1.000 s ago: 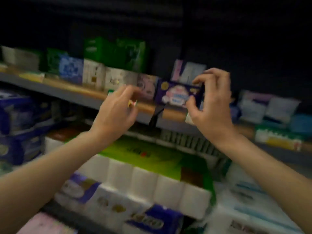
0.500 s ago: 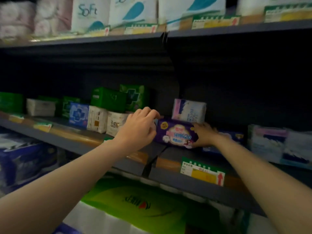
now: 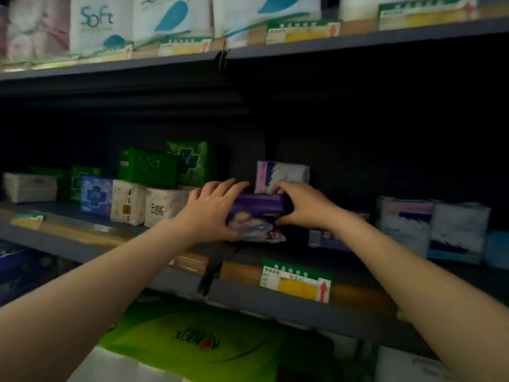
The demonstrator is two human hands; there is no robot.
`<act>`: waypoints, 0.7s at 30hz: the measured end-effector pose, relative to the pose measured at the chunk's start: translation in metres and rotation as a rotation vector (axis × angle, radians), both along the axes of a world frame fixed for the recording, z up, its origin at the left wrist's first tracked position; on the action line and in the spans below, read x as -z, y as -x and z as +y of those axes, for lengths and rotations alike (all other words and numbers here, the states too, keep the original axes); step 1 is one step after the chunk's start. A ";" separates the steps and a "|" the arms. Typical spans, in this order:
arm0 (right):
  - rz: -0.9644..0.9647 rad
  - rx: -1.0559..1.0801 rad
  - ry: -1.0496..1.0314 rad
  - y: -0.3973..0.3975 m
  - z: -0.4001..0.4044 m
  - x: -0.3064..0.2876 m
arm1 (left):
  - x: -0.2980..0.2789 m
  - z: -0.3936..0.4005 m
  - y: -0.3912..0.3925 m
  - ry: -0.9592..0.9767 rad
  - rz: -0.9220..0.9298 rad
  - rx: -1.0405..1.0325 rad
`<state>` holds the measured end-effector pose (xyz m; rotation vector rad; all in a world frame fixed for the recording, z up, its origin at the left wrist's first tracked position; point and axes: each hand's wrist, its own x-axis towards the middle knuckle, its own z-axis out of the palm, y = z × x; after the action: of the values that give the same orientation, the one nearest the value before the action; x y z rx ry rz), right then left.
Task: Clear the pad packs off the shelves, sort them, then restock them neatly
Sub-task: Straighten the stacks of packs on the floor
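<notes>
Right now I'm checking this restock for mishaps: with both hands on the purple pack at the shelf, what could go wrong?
1. The purple pack sits tilted near the front of the shelf; if the left hand or right hand loosens its grip, it may slide off.
2. The pink-and-white pack stands right behind the right hand; pushing further could topple it.
3. The green packs are stacked on white packs beside the left hand; a nudge might shift them.
</notes>
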<state>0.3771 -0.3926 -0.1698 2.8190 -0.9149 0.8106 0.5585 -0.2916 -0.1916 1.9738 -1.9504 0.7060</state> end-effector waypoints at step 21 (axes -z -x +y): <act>0.518 0.533 -0.352 0.062 -0.013 0.004 | 0.005 0.015 -0.002 0.229 0.047 -0.094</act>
<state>0.3148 -0.4056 -0.1736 2.5957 -1.6980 -0.1514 0.5602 -0.2768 -0.1964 1.9331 -1.6759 0.8564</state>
